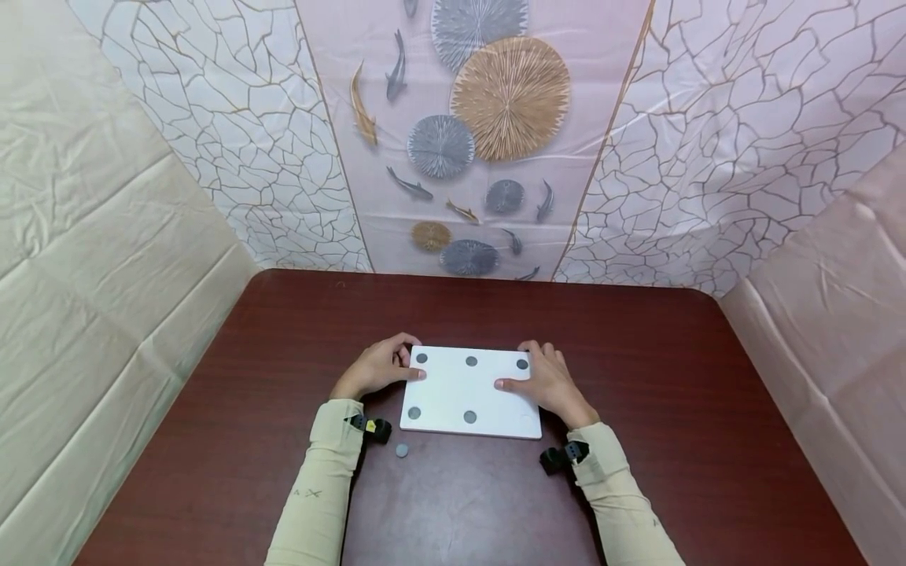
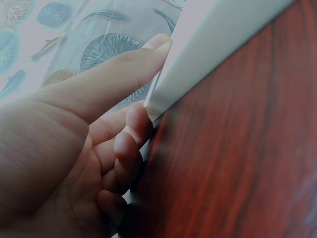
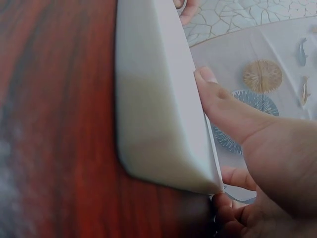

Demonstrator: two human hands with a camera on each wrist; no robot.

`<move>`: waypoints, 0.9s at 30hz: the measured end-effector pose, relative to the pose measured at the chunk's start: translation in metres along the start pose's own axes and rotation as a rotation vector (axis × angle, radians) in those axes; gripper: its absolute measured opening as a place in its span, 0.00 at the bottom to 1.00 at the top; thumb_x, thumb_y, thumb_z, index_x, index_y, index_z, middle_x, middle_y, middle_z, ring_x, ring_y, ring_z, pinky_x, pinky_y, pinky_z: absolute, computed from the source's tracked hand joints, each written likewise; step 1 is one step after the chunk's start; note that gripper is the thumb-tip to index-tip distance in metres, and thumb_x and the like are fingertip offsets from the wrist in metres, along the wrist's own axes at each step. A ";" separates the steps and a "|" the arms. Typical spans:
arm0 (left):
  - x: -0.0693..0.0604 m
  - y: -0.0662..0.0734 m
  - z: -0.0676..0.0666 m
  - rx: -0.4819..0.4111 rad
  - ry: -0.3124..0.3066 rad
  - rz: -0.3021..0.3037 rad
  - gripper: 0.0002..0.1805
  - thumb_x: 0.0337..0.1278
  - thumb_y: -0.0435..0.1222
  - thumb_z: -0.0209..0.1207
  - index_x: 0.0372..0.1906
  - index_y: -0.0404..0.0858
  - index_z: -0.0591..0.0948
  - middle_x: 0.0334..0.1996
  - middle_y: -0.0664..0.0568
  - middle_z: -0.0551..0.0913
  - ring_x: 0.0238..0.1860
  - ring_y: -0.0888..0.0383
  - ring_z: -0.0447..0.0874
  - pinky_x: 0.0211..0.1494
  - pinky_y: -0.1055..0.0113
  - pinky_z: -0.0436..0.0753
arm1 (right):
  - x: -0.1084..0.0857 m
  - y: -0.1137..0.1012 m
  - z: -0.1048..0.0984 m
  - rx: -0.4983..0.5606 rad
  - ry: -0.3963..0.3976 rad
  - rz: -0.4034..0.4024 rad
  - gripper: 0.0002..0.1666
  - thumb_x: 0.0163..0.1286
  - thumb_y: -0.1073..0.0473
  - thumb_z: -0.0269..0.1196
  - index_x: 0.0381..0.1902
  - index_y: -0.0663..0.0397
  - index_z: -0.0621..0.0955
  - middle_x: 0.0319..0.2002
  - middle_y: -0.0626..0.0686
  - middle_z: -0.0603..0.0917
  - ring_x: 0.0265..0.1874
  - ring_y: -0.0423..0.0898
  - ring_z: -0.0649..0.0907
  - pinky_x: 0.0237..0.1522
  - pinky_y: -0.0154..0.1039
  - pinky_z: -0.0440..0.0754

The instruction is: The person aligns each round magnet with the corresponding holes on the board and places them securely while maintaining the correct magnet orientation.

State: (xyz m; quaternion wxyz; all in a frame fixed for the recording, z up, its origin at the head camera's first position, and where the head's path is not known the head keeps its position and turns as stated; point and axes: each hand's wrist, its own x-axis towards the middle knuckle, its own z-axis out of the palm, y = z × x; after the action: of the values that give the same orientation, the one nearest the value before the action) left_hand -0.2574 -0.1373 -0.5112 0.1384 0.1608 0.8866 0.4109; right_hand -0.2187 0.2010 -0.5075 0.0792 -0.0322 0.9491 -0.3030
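A flat white rectangular box (image 1: 467,393) lies on the table, with several dark grey discs (image 1: 470,417) on its top face. A faint round mark shows near its front right corner. My left hand (image 1: 382,365) holds the box's back left corner, thumb on top and fingers curled at the side; the left wrist view shows the fingertips against its lower edge. At the right end, my right hand (image 1: 548,381) grips it likewise, its thumb (image 3: 208,84) on the top face. One loose grey disc (image 1: 402,450) lies on the table, in front of the box's left corner.
The dark red wooden table (image 1: 672,377) has rounded back corners. Patterned cloth (image 1: 495,212) hangs behind it, and beige cloth (image 1: 92,314) stands along the left and right sides. A black wrist camera (image 1: 381,430) is strapped at each sleeve cuff.
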 end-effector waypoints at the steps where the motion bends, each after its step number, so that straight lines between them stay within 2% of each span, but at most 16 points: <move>1: 0.000 0.000 0.000 -0.002 -0.001 0.000 0.28 0.58 0.44 0.77 0.61 0.45 0.80 0.33 0.55 0.79 0.30 0.58 0.73 0.40 0.62 0.74 | 0.000 0.000 0.000 -0.001 0.000 0.001 0.53 0.60 0.35 0.79 0.72 0.56 0.70 0.54 0.62 0.72 0.52 0.57 0.69 0.50 0.51 0.74; 27: 0.002 -0.004 0.001 0.014 0.004 0.010 0.28 0.58 0.44 0.78 0.61 0.45 0.80 0.33 0.55 0.79 0.30 0.59 0.73 0.40 0.62 0.75 | 0.000 0.001 0.001 0.002 0.009 -0.013 0.54 0.60 0.36 0.79 0.73 0.57 0.70 0.53 0.62 0.73 0.52 0.57 0.69 0.48 0.49 0.73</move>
State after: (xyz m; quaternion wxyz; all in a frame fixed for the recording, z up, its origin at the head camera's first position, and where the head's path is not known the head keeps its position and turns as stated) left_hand -0.2597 -0.1379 -0.5151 0.1334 0.1655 0.8889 0.4059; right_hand -0.2185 0.2015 -0.5087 0.0730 -0.0368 0.9489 -0.3049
